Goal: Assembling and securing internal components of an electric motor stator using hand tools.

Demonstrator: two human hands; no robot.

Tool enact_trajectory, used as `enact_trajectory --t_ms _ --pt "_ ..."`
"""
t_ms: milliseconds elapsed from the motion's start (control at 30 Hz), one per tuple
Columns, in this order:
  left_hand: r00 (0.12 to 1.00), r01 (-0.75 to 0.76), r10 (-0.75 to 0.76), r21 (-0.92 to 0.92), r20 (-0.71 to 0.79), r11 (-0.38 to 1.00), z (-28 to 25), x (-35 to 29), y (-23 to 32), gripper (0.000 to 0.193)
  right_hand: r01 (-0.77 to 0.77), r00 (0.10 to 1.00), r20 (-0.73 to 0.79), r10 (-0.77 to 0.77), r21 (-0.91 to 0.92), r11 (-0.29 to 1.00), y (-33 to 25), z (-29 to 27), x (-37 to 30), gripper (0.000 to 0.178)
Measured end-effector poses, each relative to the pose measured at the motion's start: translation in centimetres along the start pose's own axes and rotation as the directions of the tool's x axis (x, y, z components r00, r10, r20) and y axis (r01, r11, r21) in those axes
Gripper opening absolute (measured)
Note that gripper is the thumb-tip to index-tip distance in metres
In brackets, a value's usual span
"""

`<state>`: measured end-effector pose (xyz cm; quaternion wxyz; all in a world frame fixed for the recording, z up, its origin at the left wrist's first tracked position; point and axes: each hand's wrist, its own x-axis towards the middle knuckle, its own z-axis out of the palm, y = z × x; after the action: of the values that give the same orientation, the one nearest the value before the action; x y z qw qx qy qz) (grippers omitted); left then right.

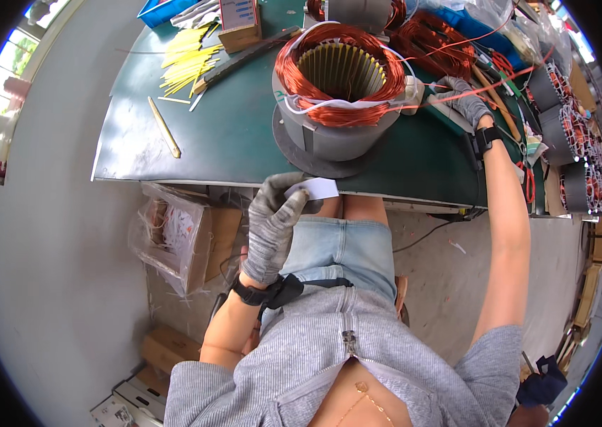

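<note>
My left hand [276, 213], in a grey glove, pinches a small white slip of sheet material [321, 189] in front of the bench's near edge. Beyond it, a motor stator [343, 135] stands upright on a dark round base [288, 151]. Orange-red copper windings [301, 89] ring its top, with white sleeving around them and yellow slot strips inside the bore. To the stator's right, my gloved right hand [463, 99] rests low over the bench with curled fingers, beside a white roll [412, 95]. A pale, long-edged thing [450, 114] lies under that hand; what the fingers hold is hidden.
Yellow strips [188, 60] and a pale pointed stick [164, 128] lie on the green bench [230, 142] at left. Coils of copper wire [432, 46] lie at back right, near wooden-handled tools [496, 103]. Several stators [553, 135] are stacked at far right. A plastic-lined box [173, 235] stands below.
</note>
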<state>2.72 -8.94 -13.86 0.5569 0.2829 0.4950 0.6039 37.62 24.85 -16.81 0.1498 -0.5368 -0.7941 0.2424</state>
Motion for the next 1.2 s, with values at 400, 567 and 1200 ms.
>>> enact_trajectory --t_ms 400,567,1200 --pt "0.439 -0.819 0.828 0.534 0.349 0.209 0.1 4.9 8.8 0.020 0.058 0.985 -0.113 -0.128 -0.484 0.873 -0.1 -0.5 -0.9 0.029" --pt "0.297 -0.950 0.843 0.228 0.448 0.214 4.4 12.7 8.9 0.023 -0.066 0.998 -0.040 0.053 -0.482 0.874 -1.3 -1.9 -1.4 0.031" --pt "0.805 -0.436 0.592 0.716 0.041 0.544 -2.3 2.6 3.0 0.018 0.059 0.916 -0.398 0.058 0.275 0.959 -7.6 -3.2 -6.9 0.018"
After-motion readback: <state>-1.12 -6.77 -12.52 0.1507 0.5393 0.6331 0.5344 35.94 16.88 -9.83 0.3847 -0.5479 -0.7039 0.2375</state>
